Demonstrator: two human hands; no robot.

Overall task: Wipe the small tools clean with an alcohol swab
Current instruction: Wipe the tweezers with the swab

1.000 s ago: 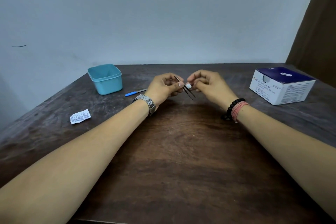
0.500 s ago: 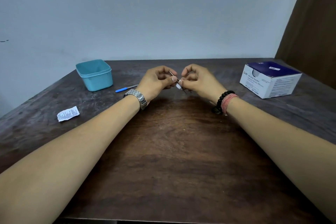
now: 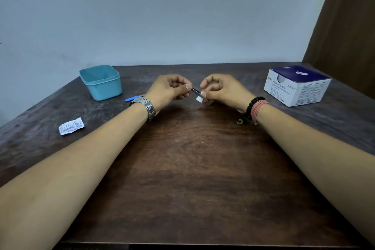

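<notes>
A worn dark wooden table (image 3: 186, 168) meets a pale wall. Above its centre, the left hand (image 3: 170, 91) pinches thin metal tweezers (image 3: 196, 91); the right hand (image 3: 221, 91) pinches a white swab (image 3: 199, 98) around them. At ten o'clock, a square teal plastic tub (image 3: 101, 83).

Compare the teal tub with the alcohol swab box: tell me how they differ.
The teal tub is plain plastic, open-topped with rounded corners; the alcohol swab box is printed white cardboard with a dark blue top and square edges. The tub stands at the table's far left, the box at its far right. Both sit upright, untouched by either hand.
</notes>
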